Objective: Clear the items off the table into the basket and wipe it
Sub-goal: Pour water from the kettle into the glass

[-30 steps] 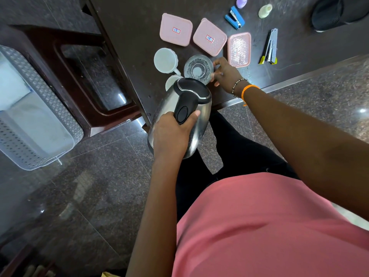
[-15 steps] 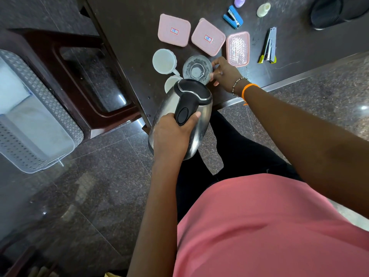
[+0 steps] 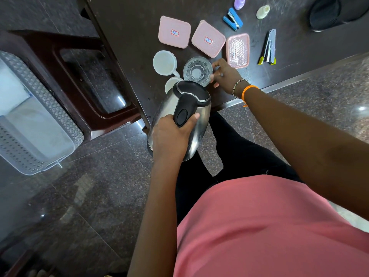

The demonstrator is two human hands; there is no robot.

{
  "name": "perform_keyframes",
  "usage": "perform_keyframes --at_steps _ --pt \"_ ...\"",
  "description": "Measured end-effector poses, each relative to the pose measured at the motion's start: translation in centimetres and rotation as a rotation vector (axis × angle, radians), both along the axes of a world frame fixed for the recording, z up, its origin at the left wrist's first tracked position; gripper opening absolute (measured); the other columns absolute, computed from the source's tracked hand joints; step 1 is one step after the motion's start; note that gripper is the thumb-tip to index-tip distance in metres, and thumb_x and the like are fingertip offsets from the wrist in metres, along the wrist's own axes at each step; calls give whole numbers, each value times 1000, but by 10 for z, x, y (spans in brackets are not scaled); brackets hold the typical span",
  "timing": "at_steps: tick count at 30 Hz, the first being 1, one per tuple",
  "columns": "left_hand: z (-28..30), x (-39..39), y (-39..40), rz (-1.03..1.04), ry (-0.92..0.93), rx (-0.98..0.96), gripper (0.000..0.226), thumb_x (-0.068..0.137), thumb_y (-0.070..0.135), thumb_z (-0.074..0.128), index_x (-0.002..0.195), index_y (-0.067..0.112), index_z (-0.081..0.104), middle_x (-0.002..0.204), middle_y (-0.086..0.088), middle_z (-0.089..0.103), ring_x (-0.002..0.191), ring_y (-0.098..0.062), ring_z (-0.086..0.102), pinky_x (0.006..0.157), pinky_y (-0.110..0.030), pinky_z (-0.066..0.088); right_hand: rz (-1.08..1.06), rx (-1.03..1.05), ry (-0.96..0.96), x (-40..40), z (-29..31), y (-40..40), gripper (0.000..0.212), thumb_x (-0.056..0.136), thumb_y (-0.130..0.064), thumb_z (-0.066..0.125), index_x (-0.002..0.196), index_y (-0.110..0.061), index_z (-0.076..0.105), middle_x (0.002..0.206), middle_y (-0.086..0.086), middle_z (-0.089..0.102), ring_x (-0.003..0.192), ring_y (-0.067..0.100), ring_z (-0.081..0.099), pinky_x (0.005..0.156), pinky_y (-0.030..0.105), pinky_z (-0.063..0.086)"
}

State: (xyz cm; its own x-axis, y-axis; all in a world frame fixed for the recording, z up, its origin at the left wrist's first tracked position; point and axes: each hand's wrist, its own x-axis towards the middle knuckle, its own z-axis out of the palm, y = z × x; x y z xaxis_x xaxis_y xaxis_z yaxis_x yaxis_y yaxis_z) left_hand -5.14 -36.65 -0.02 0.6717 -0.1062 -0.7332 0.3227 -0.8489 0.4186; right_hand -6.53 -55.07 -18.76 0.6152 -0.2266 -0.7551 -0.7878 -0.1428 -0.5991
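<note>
left hand [image 3: 171,134] grips kettle [image 3: 179,118] handle off the worktop [image 3: 129,27] edge; right hand [image 3: 223,75] curls around glass [image 3: 197,70]. basket [image 3: 36,116] lies far left, nearer the left hand.

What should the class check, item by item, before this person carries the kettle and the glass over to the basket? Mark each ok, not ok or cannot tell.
1. Left hand grips the kettle by its black handle: ok.
2. Kettle lid closed: ok.
3. Kettle empty of water: cannot tell.
4. Right hand has fingers curled round the glass: ok.
5. Glass lifted off the table: cannot tell.
6. Basket has room: ok, its white floor shows.
</note>
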Motion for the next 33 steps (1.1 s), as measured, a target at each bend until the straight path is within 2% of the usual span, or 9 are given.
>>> perform_keyframes --at_steps 3,7,9,14,16,22,28,31,33 --pt "0 0 1 -7 -13 5 49 79 54 63 59 17 39 76 -20 59 79 -43 59 59 -29 34 -1 -2 -2 1 3 0 30 87 -4 51 116 0 43 65 -4 53 76 24 55 59 20 50" --pt "1 2 2 -26 -4 10 49 79 54 63 54 22 35 54 -8 40 58 -30 47 54 -27 31 2 -1 8 1 6 0 31 88 -4 50 117 1 43 71 4 56 70 20 54 56 16 49" --pt "1 1 4 -32 1 8 49 79 53 64 52 23 35 51 4 37 53 -21 40 51 -27 28 6 -4 16 1 7 1 31 88 -3 50 118 2 42 68 1 55 63 14 51 52 12 48" --pt "2 -2 8 -22 -4 -26 50 77 51 66 51 23 34 49 6 36 47 -14 37 49 -24 28 -6 19 10 2 12 1 22 89 -1 48 108 -11 42 66 1 52 56 6 51 48 8 45" --pt "1 -3 11 -22 -4 -37 51 76 51 67 52 21 35 50 7 36 47 -12 36 43 -15 27 -9 21 10 2 15 2 22 90 -1 48 103 -15 37 66 1 51 47 0 56 43 5 42" --pt "-2 -9 25 3 47 -83 52 68 52 73 71 4 52 61 1 45 57 -15 42 49 -19 32 -32 1 32 1 20 5 29 91 -2 46 120 0 41 66 0 48 39 -12 52 39 1 38" --pt "1 -13 43 15 18 -137 42 57 52 76 59 26 43 54 13 41 46 3 43 44 -8 35 -38 -101 53 0 26 11 35 91 -3 48 123 4 38 62 -2 47 38 -5 51 43 10 39" --pt "0 -19 61 113 13 -175 41 54 53 77 68 22 53 59 9 49 50 0 43 48 -12 36 -22 -257 3 -4 31 18 37 90 -8 52 122 5 39 66 3 47 64 19 50 63 29 37" --pt "2 -25 74 173 -14 -199 54 49 61 72 77 17 59 62 4 55 53 -1 43 50 -14 37 -88 -343 -61 -7 38 25 34 90 -9 52 119 4 41 76 10 49 74 21 47 70 35 37"
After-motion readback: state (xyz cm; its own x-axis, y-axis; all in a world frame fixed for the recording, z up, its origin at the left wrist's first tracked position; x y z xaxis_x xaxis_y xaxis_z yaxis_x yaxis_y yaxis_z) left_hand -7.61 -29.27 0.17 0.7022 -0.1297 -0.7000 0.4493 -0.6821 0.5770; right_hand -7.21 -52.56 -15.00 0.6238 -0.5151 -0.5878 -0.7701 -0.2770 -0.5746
